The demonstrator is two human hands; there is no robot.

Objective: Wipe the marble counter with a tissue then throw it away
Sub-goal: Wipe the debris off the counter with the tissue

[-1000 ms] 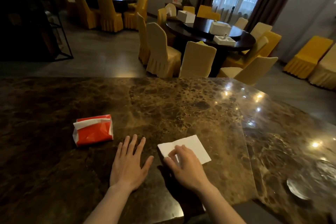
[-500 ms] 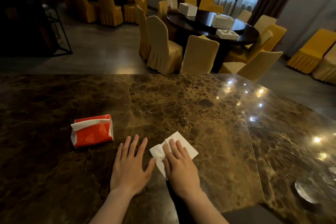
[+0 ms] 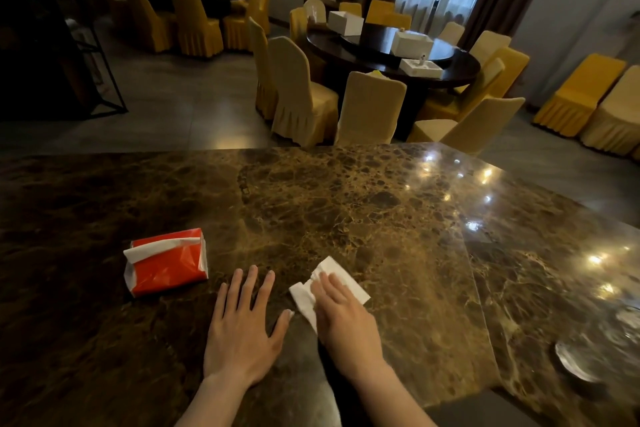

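- There is a single view, from a wide-angle camera worn on the person's head.
- It looks forward and down across the marble counter (image 3: 346, 211).
- Both hands sit close at the bottom edge.
- The dining room with its round table (image 3: 391, 55) fills the far upper part, bent by the lens.

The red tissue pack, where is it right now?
In the head view the red tissue pack lies on the marble counter, to the left of the flat left hand, not touching it.
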